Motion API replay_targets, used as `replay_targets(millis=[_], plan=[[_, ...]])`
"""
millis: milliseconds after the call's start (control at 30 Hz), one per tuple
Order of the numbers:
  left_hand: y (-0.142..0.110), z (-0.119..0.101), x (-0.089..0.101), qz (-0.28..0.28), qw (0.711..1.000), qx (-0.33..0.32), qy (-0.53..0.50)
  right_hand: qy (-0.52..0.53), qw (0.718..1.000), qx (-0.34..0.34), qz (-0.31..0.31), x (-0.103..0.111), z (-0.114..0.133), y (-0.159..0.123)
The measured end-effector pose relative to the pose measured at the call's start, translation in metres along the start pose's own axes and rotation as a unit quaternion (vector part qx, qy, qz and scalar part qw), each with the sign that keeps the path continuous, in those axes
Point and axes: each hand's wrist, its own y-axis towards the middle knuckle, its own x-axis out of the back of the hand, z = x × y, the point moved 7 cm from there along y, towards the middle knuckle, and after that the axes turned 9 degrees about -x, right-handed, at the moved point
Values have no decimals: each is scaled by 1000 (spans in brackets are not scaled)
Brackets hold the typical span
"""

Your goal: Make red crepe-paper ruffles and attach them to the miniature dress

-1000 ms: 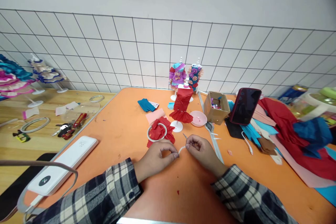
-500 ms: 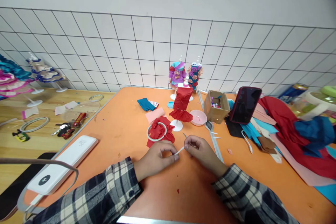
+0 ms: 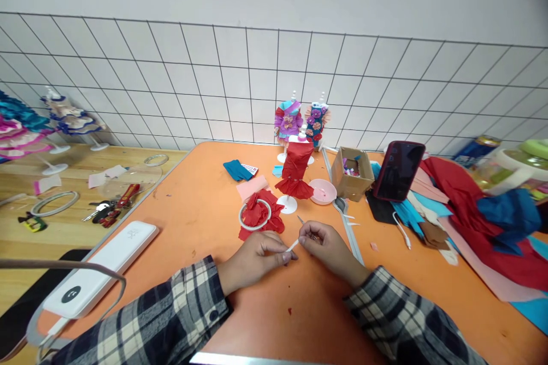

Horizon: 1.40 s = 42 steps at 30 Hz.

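A narrow white strip (image 3: 293,246) that looks like tape is stretched between my hands. My left hand (image 3: 261,255) pinches its lower end between thumb and fingers. The upper end is in the fingertips of my right hand (image 3: 325,244). From that same hand juts a slim pointed metal tip (image 3: 300,219), perhaps scissors; its rest is hidden in the palm. Just beyond my left hand, a pale ring-shaped roll (image 3: 256,227) lies on crumpled red paper (image 3: 274,211). A small dress form in a red paper dress (image 3: 296,168) stands upright behind.
A pink bowl (image 3: 323,192), a cardboard box (image 3: 353,174) and a spoon (image 3: 341,205) are right of the dress form. A phone (image 3: 399,171) leans near coloured paper (image 3: 466,228). Two dressed forms stand at the wall. At left lies a white power bank (image 3: 103,268) with a cable.
The white strip, curved earlier, is now straighter. My left fingers have shifted along it and show slightly further right; my right hand moved slightly left.
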Motion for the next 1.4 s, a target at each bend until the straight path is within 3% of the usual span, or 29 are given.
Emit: replay_targets(millis=[100, 167, 233, 333, 433, 533, 600, 867, 1167, 1400], plan=[[0, 5, 2, -26, 999, 27, -16, 12, 998, -1, -55, 9, 0, -2], [-1, 12, 3, -48, 997, 59, -33, -33, 987, 54, -150, 21, 11, -10], [-2, 16, 3, -59, 994, 77, -42, -102, 966, 130, -198, 21, 25, -20], [-1, 15, 3, -57, 995, 71, -36, -102, 967, 145, -182, 15, 28, -24], [0, 10, 3, -54, 997, 58, -23, 46, 992, 23, -119, 14, 7, -12], [0, 8, 3, -50, 997, 55, -13, 152, 985, -82, -2, 2, -11, -3], [0, 9, 2, -44, 997, 56, -15, 166, 980, -109, 22, -1, -15, -1], [0, 11, 2, -38, 997, 62, 20, 155, 981, -114, 7, -2, -16, -1], [-1, 12, 12, -92, 986, 117, 72, 160, 978, -129, -28, 3, -20, 1], [0, 8, 12, -99, 988, 77, 95, 151, 980, -131, -21, -4, -21, 1]])
